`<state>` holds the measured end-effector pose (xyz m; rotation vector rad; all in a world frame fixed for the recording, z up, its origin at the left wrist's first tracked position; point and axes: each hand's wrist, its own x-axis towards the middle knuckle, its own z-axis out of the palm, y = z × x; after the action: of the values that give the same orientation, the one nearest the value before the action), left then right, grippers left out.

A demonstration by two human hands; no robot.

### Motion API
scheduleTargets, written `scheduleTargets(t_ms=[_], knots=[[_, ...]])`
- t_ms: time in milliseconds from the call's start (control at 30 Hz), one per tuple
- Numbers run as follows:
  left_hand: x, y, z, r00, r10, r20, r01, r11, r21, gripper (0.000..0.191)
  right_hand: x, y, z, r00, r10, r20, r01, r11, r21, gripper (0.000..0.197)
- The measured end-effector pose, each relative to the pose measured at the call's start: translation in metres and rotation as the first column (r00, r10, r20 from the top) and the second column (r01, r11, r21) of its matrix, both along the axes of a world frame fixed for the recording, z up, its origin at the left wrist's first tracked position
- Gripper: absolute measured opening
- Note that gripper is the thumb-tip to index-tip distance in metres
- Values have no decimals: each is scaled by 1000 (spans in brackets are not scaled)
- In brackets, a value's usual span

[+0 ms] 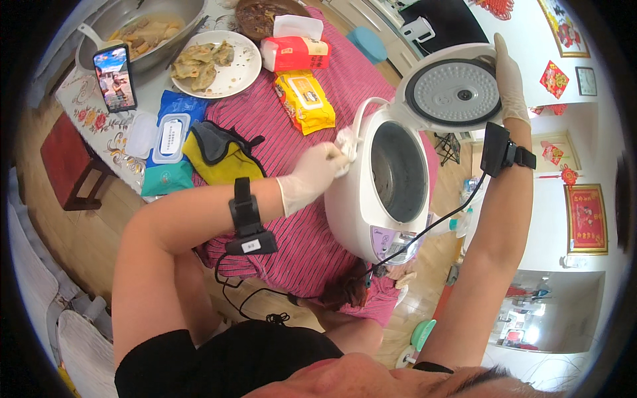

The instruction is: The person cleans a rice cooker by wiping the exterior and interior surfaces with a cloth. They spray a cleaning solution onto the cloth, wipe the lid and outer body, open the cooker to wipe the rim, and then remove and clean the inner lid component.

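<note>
A white rice cooker point(343, 214) stands on a pink striped cloth point(298, 248), its lid point(455, 92) raised and its dark inside showing. In a pale glove, my left hand point(316, 174) pinches a crumpled white wipe point(347, 149) against the cooker's outer wall, beside the carrying handle point(362, 117). My right hand point(511, 82), also gloved, holds the lid's outer edge; its thumb is partly hidden. Left of the left hand lies a yellow and grey cloth point(224, 159). A yellow wipes pack point(304, 102) lies beyond that hand.
Along the far left are a metal basin of food point(174, 15), a plate of food point(249, 64), a propped phone point(114, 79), a blue wipes pack point(171, 137) and a red tissue pack point(298, 52). A black cable point(448, 214) crosses before the cooker from the right wrist.
</note>
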<state>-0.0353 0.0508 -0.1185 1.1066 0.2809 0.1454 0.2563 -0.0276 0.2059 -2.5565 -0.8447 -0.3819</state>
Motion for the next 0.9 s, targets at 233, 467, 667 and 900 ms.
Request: scheduleTargets(t_ms=[233, 467, 667, 900], knots=[[-65, 2, -1, 754, -656, 43, 576, 691, 437, 20, -36, 14, -6, 940, 127, -316, -90, 988, 127, 61], [-106, 10, 35, 613, -780, -128, 723, 488, 489, 28, -72, 4, 16, 864, 212, 457, -190, 977, -94, 50], [-133, 2, 53, 802, -596, -31, 575, 758, 307, 30, -263, -35, -4, 869, 392, 301, -387, 919, -80, 37], [-170, -31, 80, 809, -588, -18, 587, 805, 87, 28, -428, -128, -110, 811, 415, -413, -493, 864, -102, 78]])
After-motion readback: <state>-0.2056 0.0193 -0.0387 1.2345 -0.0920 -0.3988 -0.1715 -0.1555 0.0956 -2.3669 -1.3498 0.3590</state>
